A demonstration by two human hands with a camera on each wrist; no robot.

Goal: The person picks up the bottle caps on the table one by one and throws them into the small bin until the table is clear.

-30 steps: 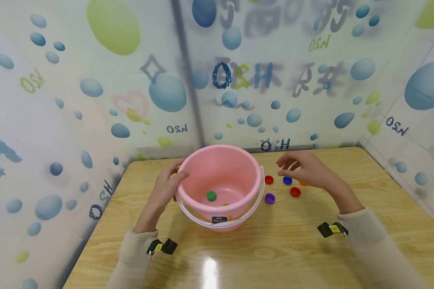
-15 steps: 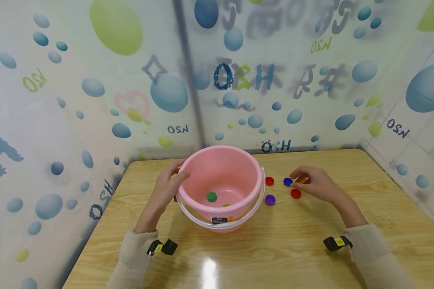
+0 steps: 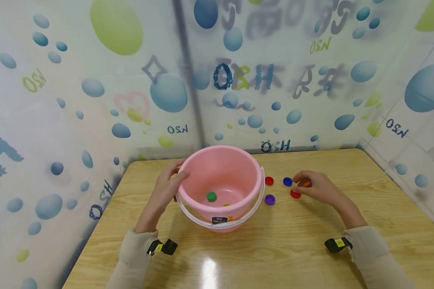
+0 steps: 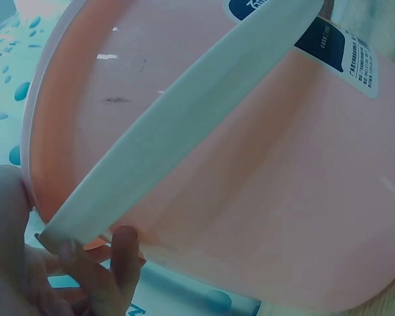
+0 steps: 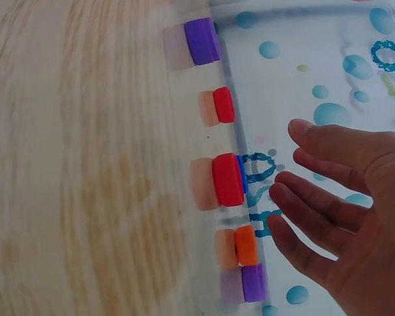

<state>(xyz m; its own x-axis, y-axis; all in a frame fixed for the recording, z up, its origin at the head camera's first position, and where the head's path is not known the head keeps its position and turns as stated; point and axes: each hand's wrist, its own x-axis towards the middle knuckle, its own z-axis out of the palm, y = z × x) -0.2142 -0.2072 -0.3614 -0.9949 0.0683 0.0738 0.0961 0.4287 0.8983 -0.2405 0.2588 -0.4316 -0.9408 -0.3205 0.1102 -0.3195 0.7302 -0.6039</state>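
Note:
A pink bucket (image 3: 220, 164) stands on the table in the head view, its white handle (image 3: 199, 220) hanging down in front. My left hand (image 3: 166, 182) grips the rim on the left, thumb inside and fingers outside. In the bucket lie a green bottle cap (image 3: 211, 196) and a bit of something yellow. My right hand (image 3: 318, 186) hovers over the caps with fingers loosely bent and nothing held, thumb tip by a red cap (image 3: 295, 194). An orange cap (image 5: 247, 245) sits below its fingers in the right wrist view, beside a purple cap (image 5: 254, 283).
Between bucket and right hand lie another red cap (image 3: 269, 181), a blue cap (image 3: 287, 182) and a purple cap (image 3: 269, 200). The wooden table (image 3: 267, 253) ends at a patterned curtain (image 3: 238, 116) behind. A curtain also hangs along the left side.
My right hand has come down and slightly to the right, from above the blue cap to over the orange and red caps. The left hand and bucket stay put.

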